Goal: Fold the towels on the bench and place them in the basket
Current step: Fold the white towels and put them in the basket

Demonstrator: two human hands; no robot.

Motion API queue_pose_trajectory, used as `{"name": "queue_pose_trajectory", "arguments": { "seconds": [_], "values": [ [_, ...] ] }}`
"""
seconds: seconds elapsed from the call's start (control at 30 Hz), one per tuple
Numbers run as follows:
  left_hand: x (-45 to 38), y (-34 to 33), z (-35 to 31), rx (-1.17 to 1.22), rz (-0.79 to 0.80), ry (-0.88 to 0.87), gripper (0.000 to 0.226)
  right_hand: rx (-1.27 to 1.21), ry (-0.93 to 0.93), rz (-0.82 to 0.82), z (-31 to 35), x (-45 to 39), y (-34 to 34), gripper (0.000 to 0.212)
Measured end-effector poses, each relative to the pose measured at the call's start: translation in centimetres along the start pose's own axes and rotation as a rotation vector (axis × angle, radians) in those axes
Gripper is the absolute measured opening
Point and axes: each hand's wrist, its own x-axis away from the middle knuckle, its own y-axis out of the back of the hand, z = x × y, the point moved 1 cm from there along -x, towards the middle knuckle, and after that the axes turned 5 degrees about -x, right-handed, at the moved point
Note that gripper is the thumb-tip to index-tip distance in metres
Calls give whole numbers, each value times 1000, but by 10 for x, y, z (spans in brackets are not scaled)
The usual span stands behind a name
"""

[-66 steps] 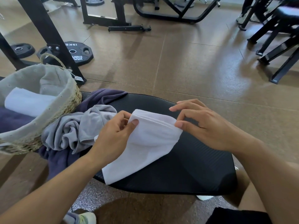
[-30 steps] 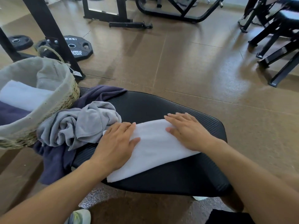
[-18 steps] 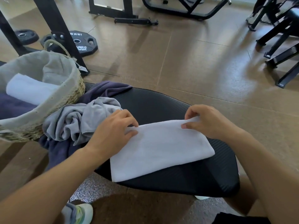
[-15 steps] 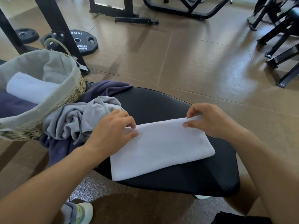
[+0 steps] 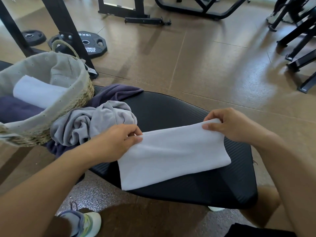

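Gym bench (image 5: 196,190): left hand (image 5: 118,142) and right hand (image 5: 230,125) pinch white towel's (image 5: 171,156) far corners mid-fold; basket (image 5: 51,115) left holds folded towels, grey towel (image 5: 95,122) and purple towel (image 5: 111,94) unfolded.

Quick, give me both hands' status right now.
Left hand: closed, pinching the white towel at its far left corner.
Right hand: closed, pinching its far right corner.

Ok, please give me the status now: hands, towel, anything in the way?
Left hand and right hand pinch far corners of white towel on bench. Grey towel crumpled beside basket. Path clear.
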Motion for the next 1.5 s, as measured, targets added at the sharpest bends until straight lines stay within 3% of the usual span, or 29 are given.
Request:
{"name": "queue_pose_trajectory", "arguments": {
  "seconds": [0.2,0.43,0.6,0.73,0.8,0.9,1.03,1.1,1.13,1.23,1.33,1.4,1.5],
  "values": [
    [0,-5,9,-114,-135,116,6,142,-65,-52,-10,-13,-17,7],
    [4,-10,-2,-312,-247,152,12,127,-83,-122,-11,-19,-23,10],
    [6,-8,-11,-493,-185,185,22,252,-85,4,-12,-21,-23,28],
    [13,4,-15,-378,-58,154,20,256,-117,126,-10,-16,-11,29],
    [16,10,-13,-270,17,120,18,35,-95,211,-8,-8,1,35],
    [24,23,-12,97,104,104,32,-391,-34,265,-1,8,22,35],
    [36,43,-13,597,51,114,33,-544,-16,221,2,22,43,49],
    [38,51,-11,651,45,120,34,-545,20,240,0,28,47,60],
    [40,56,-10,632,65,110,32,-534,38,255,-2,31,50,56],
    [48,70,-6,652,324,66,24,-551,60,342,4,42,59,21],
    [53,75,-7,741,541,37,21,-531,55,502,10,52,66,41],
    [46,63,-9,682,432,131,24,-461,-15,475,10,50,62,34],
    [20,29,-8,424,4,233,23,-204,-137,273,-7,30,38,10]
  ]
}}
